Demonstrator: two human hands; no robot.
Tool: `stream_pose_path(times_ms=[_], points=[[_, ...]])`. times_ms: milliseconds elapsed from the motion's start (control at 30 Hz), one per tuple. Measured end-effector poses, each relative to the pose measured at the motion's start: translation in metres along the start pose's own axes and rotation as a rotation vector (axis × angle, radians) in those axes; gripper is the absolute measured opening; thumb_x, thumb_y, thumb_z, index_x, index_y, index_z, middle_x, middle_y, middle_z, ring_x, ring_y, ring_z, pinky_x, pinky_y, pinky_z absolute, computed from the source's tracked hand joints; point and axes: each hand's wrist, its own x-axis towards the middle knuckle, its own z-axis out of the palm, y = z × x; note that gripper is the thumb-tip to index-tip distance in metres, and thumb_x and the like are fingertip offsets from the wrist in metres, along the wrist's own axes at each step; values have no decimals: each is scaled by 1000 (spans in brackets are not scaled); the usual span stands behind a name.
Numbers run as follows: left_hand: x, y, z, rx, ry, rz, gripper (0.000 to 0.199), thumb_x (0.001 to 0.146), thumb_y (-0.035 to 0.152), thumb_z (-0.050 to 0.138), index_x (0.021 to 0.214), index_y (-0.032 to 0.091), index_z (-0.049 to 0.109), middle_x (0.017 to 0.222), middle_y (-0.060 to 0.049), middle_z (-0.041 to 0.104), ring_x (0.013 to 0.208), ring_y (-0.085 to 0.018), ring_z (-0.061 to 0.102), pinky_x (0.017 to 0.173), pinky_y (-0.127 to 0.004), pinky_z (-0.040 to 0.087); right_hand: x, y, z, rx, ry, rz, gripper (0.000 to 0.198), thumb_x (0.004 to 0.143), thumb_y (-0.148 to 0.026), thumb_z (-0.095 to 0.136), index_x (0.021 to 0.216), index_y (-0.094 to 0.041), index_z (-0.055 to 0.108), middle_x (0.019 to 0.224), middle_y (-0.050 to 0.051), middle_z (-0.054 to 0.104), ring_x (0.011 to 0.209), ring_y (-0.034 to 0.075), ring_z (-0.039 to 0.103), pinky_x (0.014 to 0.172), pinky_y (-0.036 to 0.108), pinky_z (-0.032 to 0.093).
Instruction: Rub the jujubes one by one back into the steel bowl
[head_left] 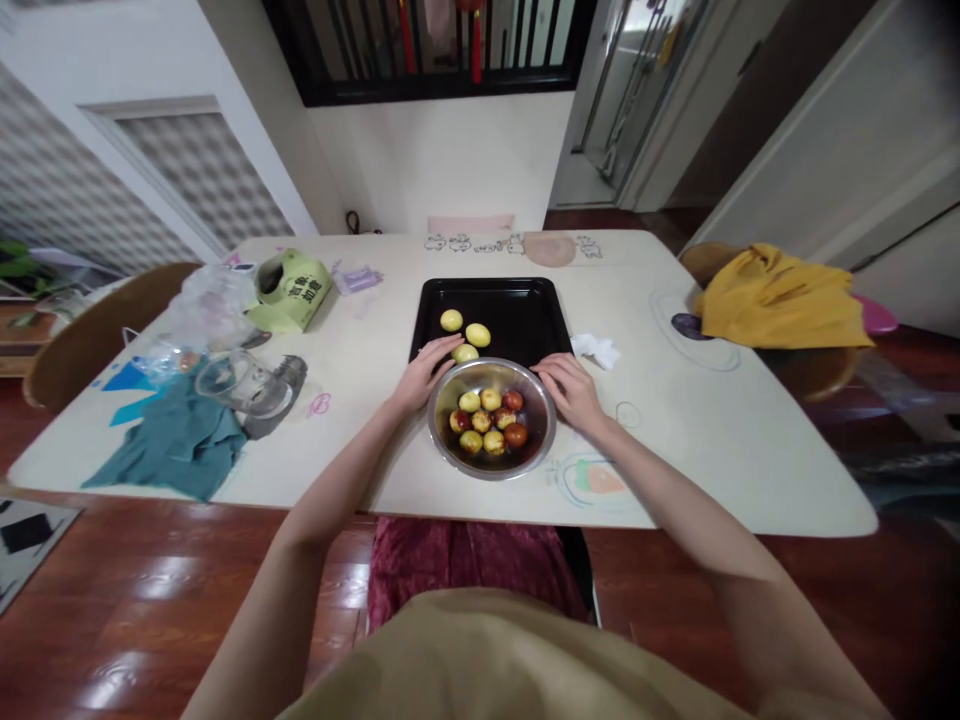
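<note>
A round stainless steel bowl stands near the table's front edge, holding several jujubes, some yellow-green and some red-brown. Behind it lies a black baking tray, its front edge partly hidden by the bowl. Three yellow-green jujubes lie in the tray's left half. My left hand is at the tray's front left corner, fingers stretched beside the nearest jujube. At the front right corner, my right hand rests with its fingers extended, close to the bowl's rim. Neither hand visibly holds anything.
A crumpled white tissue lies right of the tray. On the left are a green paper box, a clear plastic bag, a clear container and a teal cloth. Yellow cloth drapes over a chair at right.
</note>
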Motion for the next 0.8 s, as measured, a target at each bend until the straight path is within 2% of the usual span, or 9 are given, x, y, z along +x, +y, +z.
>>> stream_pose_path(times_ms=[167, 233, 400, 533, 633, 800], points=[[18, -6, 4, 22, -195, -77, 41, 105, 35, 58, 144, 23, 67, 156, -12, 62, 148, -30, 56, 127, -54, 43, 2, -1, 3, 3, 6, -12, 36, 111, -37, 44, 108, -21, 76, 105, 13, 76, 104, 28, 68, 96, 50, 59], [23, -6, 5, 13, -227, -122, 43, 101, 33, 62, 143, 25, 68, 156, -10, 62, 146, -31, 58, 125, -53, 45, 2, -1, 3, -6, -9, -12, 36, 111, -37, 43, 107, -21, 76, 105, 13, 76, 104, 28, 69, 95, 50, 59], [23, -6, 7, 3, -176, -182, 42, 95, 31, 66, 137, 28, 70, 144, -7, 68, 132, -31, 65, 116, -49, 53, 2, 0, 1, -29, -7, 6, 36, 110, -37, 44, 105, -22, 76, 104, 13, 76, 103, 27, 69, 95, 49, 60], [17, -5, 7, 34, -168, -229, 40, 99, 30, 62, 139, 30, 66, 143, -9, 67, 130, -35, 64, 112, -53, 53, 0, 5, 1, -51, 4, 41, 36, 111, -37, 43, 106, -23, 76, 105, 12, 76, 105, 27, 69, 98, 49, 59], [14, -7, 10, 18, -133, -201, 37, 104, 35, 59, 140, 27, 63, 143, -11, 65, 132, -34, 62, 114, -51, 52, -1, 8, 1, -64, 25, 50, 37, 110, -37, 43, 104, -23, 76, 103, 12, 76, 105, 27, 70, 98, 49, 58], [11, -7, 10, -30, 90, -83, 40, 110, 47, 53, 138, 20, 59, 139, -15, 63, 136, -29, 59, 121, -46, 46, 0, 9, 0, -59, 60, 34, 35, 110, -36, 45, 103, -23, 76, 99, 11, 76, 99, 28, 70, 94, 49, 58]])
